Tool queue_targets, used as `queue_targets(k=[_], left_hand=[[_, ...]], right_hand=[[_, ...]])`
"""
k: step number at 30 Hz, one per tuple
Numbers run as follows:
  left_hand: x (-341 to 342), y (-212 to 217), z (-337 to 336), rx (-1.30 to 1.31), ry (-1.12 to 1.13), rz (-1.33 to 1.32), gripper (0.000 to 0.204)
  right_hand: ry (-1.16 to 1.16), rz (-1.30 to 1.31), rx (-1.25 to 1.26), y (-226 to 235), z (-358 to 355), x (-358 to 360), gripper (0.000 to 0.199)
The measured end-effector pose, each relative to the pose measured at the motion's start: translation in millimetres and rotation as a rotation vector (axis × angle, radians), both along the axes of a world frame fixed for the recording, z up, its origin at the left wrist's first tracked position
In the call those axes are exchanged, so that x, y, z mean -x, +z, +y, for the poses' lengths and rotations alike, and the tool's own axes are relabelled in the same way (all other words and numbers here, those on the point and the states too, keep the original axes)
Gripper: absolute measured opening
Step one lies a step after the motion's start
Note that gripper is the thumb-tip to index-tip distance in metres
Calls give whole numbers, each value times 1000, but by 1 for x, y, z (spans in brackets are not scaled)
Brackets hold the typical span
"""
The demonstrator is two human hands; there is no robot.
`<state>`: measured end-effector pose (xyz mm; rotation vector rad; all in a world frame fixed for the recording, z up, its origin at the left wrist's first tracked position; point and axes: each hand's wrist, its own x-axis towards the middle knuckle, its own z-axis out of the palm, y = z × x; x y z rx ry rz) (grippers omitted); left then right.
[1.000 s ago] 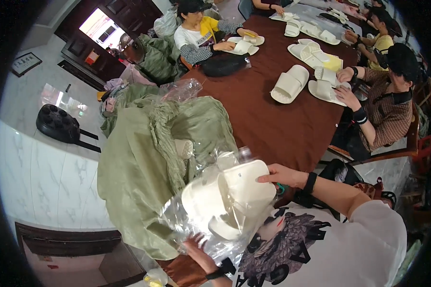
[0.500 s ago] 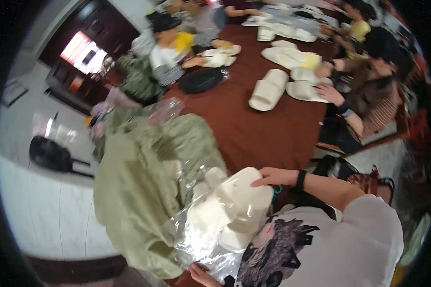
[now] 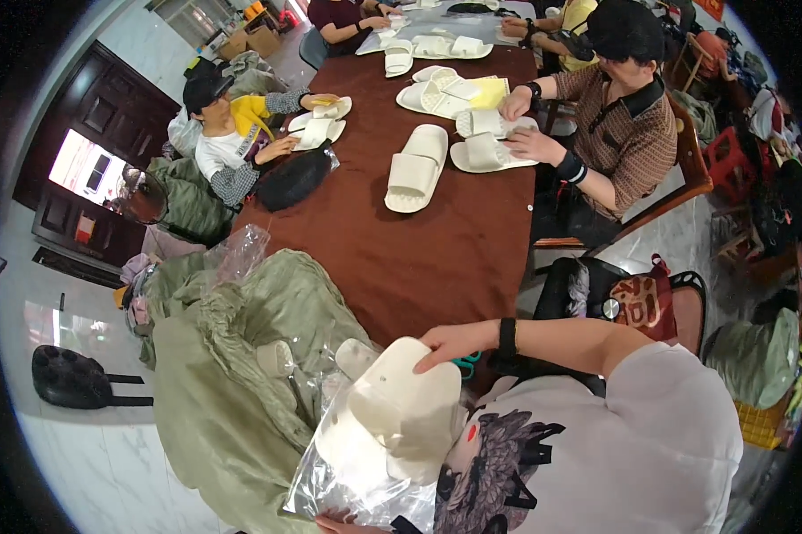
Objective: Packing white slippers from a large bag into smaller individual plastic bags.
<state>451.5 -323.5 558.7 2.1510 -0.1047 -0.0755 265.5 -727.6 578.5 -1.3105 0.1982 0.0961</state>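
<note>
My right hand [image 3: 459, 343], wearing a black wristband, grips the toe end of a cream slipper [image 3: 405, 387] between thumb and fingers. A clear plastic bag [image 3: 307, 485] lies around the lower part of the slipper. At the lower edge my left hand [image 3: 343, 525] is closed on the bottom of the bag, only partly in view. Another cream slipper [image 3: 356, 356] shows behind the held one, and one more [image 3: 275, 358] lies on the green sack [image 3: 214, 392] close by.
The table has a brown cloth [image 3: 330, 240]. A pair of cream slippers [image 3: 417, 169] lies on it, with a black pouch [image 3: 294, 178] to the left. Co-workers at both sides handle slippers. A black stool [image 3: 67, 376] stands at left; a chair [image 3: 686, 303] at right holds a red bag.
My view has swung to the right, so the table and people sit further left. Both my hands still hold the slipper and bag, and the slipper's sole end faces me more squarely.
</note>
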Motion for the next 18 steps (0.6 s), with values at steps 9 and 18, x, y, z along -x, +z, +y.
queue_targets(k=[9,18], left_hand=[[-10,-1,31,-88,36,-164,21],[-21,-48,-27,-5,5,-315,24]], right_hand=[[-224,129,-222,-1,-7,22,41],[-317,94,-269,-12,-11,19,42]])
